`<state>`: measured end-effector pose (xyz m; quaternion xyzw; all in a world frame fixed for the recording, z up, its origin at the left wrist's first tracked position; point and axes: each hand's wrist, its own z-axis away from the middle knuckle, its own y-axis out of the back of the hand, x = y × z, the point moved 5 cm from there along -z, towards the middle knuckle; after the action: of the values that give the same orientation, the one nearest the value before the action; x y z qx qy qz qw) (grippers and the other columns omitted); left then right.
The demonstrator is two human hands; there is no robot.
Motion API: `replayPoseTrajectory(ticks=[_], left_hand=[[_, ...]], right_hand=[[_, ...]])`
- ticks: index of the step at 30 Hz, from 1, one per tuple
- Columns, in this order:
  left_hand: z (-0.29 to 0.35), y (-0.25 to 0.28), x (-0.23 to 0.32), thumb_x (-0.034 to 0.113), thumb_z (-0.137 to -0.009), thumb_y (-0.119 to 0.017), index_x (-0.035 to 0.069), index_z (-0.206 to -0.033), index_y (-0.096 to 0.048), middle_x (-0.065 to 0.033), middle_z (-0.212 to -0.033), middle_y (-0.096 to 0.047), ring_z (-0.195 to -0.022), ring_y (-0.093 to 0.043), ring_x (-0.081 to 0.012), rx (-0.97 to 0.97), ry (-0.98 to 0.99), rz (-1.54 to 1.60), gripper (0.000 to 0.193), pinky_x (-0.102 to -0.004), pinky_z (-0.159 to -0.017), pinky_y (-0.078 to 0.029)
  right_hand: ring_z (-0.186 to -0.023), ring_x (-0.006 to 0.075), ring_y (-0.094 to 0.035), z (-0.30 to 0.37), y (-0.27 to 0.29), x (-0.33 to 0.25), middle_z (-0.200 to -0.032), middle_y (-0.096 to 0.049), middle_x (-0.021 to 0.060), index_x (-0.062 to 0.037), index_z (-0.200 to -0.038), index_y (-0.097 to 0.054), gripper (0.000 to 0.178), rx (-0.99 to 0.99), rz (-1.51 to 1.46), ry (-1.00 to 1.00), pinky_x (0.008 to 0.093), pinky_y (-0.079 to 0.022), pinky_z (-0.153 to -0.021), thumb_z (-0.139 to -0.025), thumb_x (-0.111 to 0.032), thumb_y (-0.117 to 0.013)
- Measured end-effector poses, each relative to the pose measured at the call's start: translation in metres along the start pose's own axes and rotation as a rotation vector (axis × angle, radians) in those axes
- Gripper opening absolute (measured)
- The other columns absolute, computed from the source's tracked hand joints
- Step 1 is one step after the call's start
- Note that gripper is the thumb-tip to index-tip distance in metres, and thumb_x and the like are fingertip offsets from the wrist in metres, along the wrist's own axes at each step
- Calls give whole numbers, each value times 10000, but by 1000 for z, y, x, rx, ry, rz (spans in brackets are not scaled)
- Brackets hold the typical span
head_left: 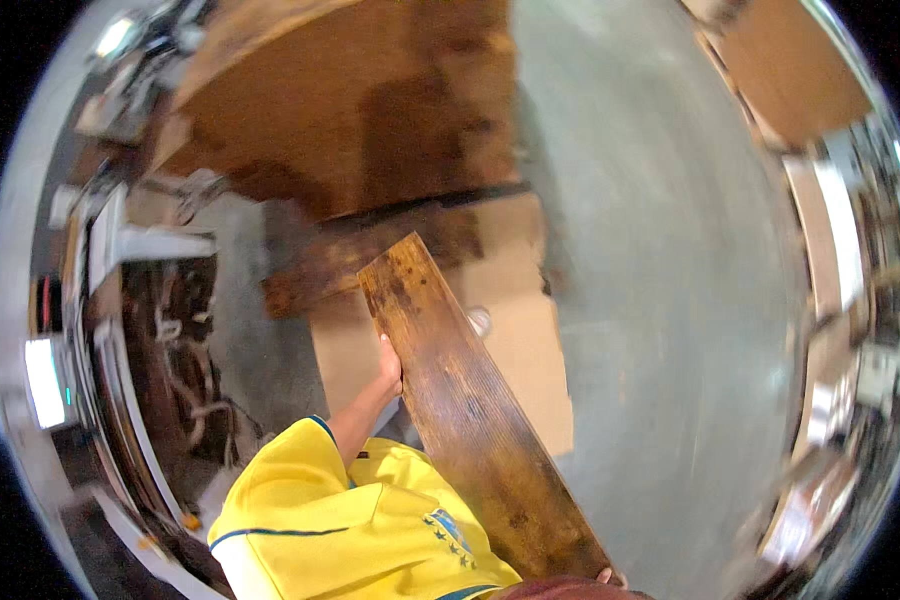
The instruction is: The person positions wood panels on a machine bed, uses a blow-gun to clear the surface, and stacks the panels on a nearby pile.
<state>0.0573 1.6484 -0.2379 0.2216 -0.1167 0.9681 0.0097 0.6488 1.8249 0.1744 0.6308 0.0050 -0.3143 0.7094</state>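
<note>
A long, dark-stained wooden board slants from the middle of the view down to the lower right, its grain and knots showing. My left hand grips its left edge, partly hidden by the wood. At the near end, fingertips of my right hand curl at the board's edge; the rest of that hand is out of sight. Under the board, a flat cardboard sheet lies on the floor, and a second brown wooden board lies across its far side.
Beyond the cardboard stands a large brown block with dark patches, blurred. Grey concrete floor stretches along the right. Shelving with assorted items lines the left, and cardboard boxes stand at the right edge.
</note>
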Motion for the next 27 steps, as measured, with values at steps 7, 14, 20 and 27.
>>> replayPoseTrajectory(ticks=[7, 14, 20, 27], left_hand=[[185, 137, 85, 784, -1012, -203, -40, -1567, -371, -185, -1516, -523, -1390, -509, -309, 321, -381, 126, 1008, -443, -1173, -404], [324, 227, 98, 825, -982, -281, 66, -1625, -314, -121, -1607, -435, -1477, -399, -306, 347, -455, 403, 995, -490, -1183, -350], [399, 262, 147, 826, -966, -353, 59, -1668, -146, -124, -1716, -227, -1569, -238, -274, 299, -455, 408, 1061, -455, -1261, -211], [377, 424, 152, 822, -957, -400, -47, -1597, -303, -130, -1621, -418, -1469, -422, -269, 481, -421, 653, 1084, -418, -1214, -324]], right_hand=[[-1135, 351, -634, -86, -24, -82, -1226, -686, 260, 95, -1236, -658, 592, -275, -118, 487, 461, -508, -1014, -866, -321, -860], [-1120, 336, -631, -34, -37, -309, -1239, -680, 248, 77, -1255, -656, 522, -533, -276, 840, 434, -495, -1024, -918, -293, -806], [-1070, 318, -635, 88, -30, -435, -1179, -701, 229, 69, -1198, -687, 446, -468, -354, 1196, 419, -502, -999, -930, -271, -795], [-1050, 179, -559, 257, -102, -548, -1125, -620, 64, 4, -1228, -618, 379, -778, -442, 1366, 338, -456, -961, -1012, -293, -713]])
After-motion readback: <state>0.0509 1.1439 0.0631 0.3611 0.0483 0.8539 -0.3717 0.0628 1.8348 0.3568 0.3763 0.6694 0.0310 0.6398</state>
